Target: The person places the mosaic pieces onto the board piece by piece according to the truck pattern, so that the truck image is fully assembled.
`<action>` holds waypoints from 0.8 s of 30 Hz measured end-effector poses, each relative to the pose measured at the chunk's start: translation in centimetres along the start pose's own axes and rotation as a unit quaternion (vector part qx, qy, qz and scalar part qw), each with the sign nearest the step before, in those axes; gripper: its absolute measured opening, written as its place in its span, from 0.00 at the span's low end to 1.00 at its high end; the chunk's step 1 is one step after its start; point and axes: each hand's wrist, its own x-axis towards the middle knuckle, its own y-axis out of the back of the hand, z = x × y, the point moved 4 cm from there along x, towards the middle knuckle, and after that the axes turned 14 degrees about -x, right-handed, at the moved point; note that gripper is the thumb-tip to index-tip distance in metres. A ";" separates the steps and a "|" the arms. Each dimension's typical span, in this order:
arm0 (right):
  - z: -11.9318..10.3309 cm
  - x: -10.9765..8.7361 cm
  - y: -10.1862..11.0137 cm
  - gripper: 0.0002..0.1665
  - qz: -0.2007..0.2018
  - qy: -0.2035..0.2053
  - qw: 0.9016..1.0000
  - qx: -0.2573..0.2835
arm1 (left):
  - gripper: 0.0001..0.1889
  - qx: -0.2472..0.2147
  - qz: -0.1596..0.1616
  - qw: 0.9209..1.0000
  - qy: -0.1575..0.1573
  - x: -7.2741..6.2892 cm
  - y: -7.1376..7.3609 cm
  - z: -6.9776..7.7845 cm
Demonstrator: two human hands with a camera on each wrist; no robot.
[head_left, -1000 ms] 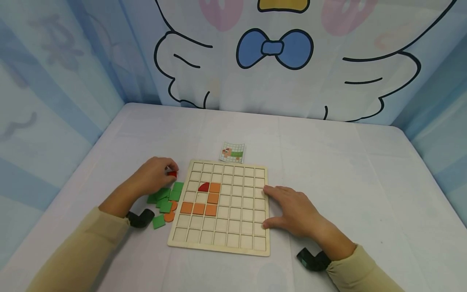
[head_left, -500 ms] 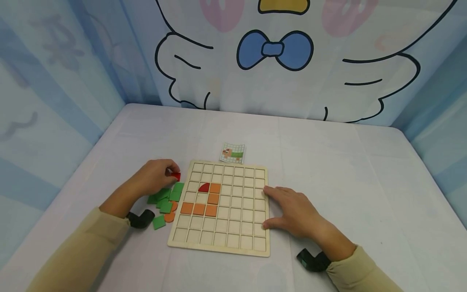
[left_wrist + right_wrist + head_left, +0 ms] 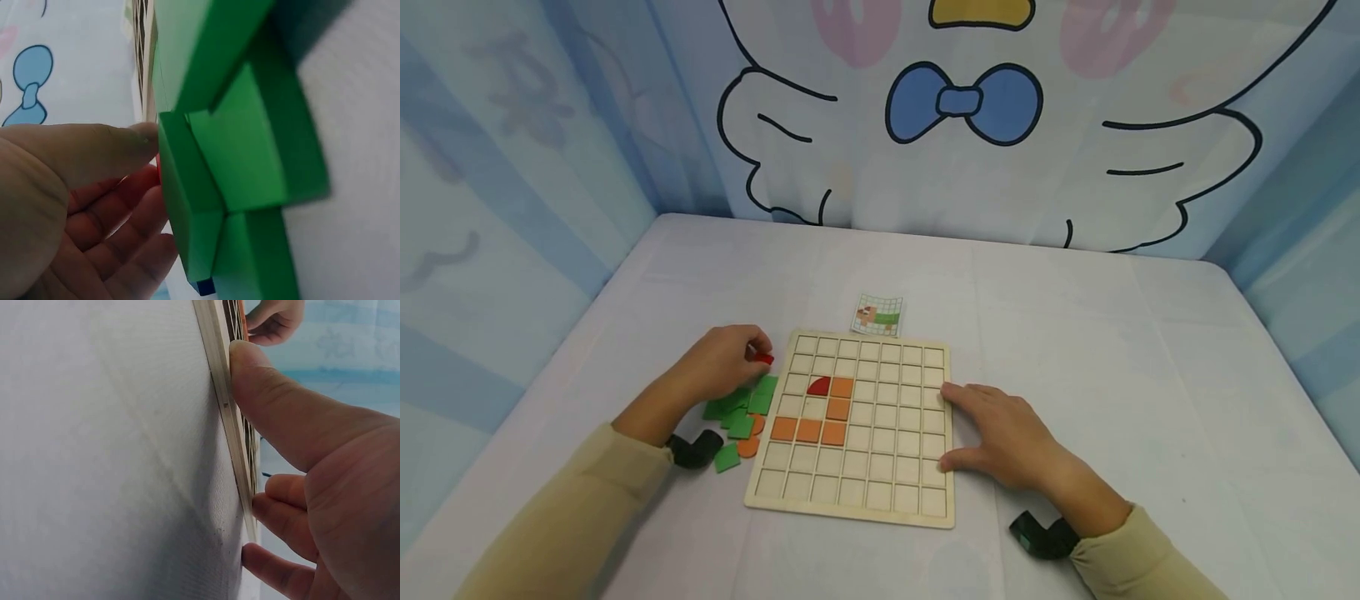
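In the head view my left hand [image 3: 727, 360] pinches a small red tile [image 3: 763, 358] just left of the wooden grid board [image 3: 895, 467]. Only a sliver of that tile shows past my fingers. Green square tiles [image 3: 250, 150] loom close by the hand in the left wrist view. On the board lie a red quarter-round tile [image 3: 819, 386] and several orange square tiles [image 3: 808, 430], set in its cells. My right hand [image 3: 1003, 429] rests thumb and fingertips against the board's right edge, fingers spread, as the right wrist view also shows.
Left of the board is a loose pile of green tiles [image 3: 737, 425] with orange round-edged tiles [image 3: 748, 447] beside it. A small printed picture card [image 3: 877, 315] lies beyond the board's far edge. Cartoon curtains [image 3: 962, 167] stand behind the table.
My left hand has shifted slightly right with the red tile, which has turned so less of it shows. The right hand and the board have stayed put.
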 end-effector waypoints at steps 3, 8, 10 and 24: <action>0.0 0.0 0.0 0.52 -0.001 0.000 1.000 -0.002 | 0.13 -0.010 0.002 1.000 0.003 0.0 0.0 -0.1; 0.1 0.1 -0.1 0.52 0.000 0.000 1.000 -0.005 | 0.12 -0.011 0.001 1.000 0.003 0.0 0.1 -0.1; 0.1 0.1 -0.1 0.52 0.001 0.000 1.000 -0.005 | 0.12 -0.008 0.001 1.000 0.001 0.0 0.1 -0.1; 0.0 0.0 -0.2 0.52 0.004 -0.001 1.000 -0.002 | 0.14 -0.005 -0.001 1.000 0.001 0.1 -0.1 -0.2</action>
